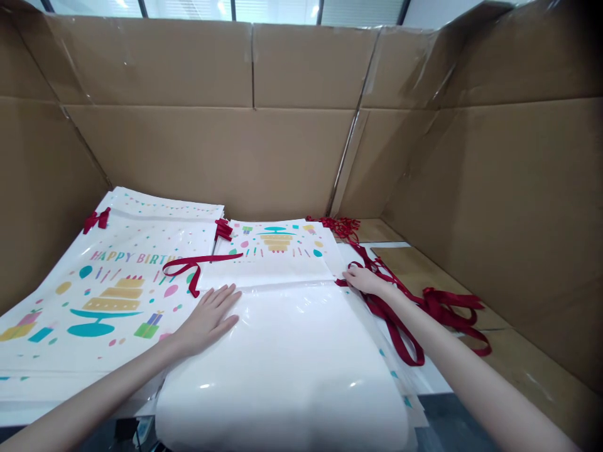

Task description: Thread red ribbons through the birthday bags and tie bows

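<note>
A glossy white plastic sheet (282,351) lies before me, its near end bulging over the table's front edge. Beyond its straight fold line is a panel printed with an upside-down cake (276,242). My left hand (207,320) rests flat near the sheet's left edge, fingers stretched out. By the right end of the fold, my right hand (362,278) is closed in a pinch on a dark red ribbon (398,336); its fingertips are partly hidden. Another red ribbon (202,258) lies looped across the sheet's left side, just beyond my left hand.
A stack of "Happy Birthday" printed sheets (117,251) with red ribbon ends lies to the left. More red ribbon (452,307) is piled on the right, with a tangle of thin red ribbon (342,227) at the back. Tall cardboard walls (211,150) enclose the back and both sides.
</note>
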